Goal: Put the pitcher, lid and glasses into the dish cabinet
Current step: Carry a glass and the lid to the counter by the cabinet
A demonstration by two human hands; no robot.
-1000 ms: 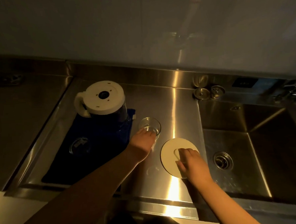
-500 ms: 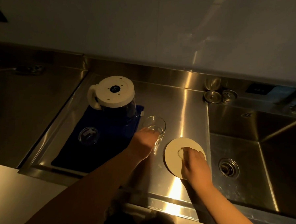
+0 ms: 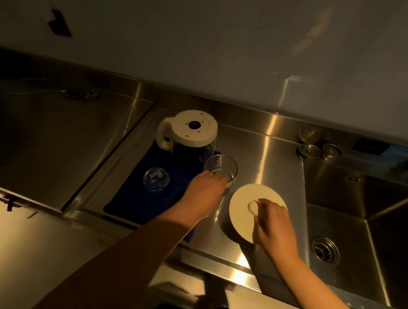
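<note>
A clear pitcher (image 3: pixel 188 131) stands upside down, its cream base up, at the back of a blue mat (image 3: pixel 132 200). My left hand (image 3: pixel 204 193) is wrapped around a clear glass (image 3: pixel 220 170) just right of the mat. A second glass (image 3: pixel 156 179) stands on the mat, left of that hand. My right hand (image 3: pixel 271 224) pinches the small knob of a round cream lid (image 3: pixel 245 204), which looks tilted up off the steel counter.
The steel counter (image 3: pixel 264 156) ends at a deep sink (image 3: pixel 357 212) with a drain on the right. Two metal plugs (image 3: pixel 319 149) sit by the sink's back corner. Another steel basin lies at the left. A pale worktop runs along the near left.
The view has swung, so everything sits further right and lower in frame. Both hands keep their holds; the lid looks raised off the counter under my right hand.
</note>
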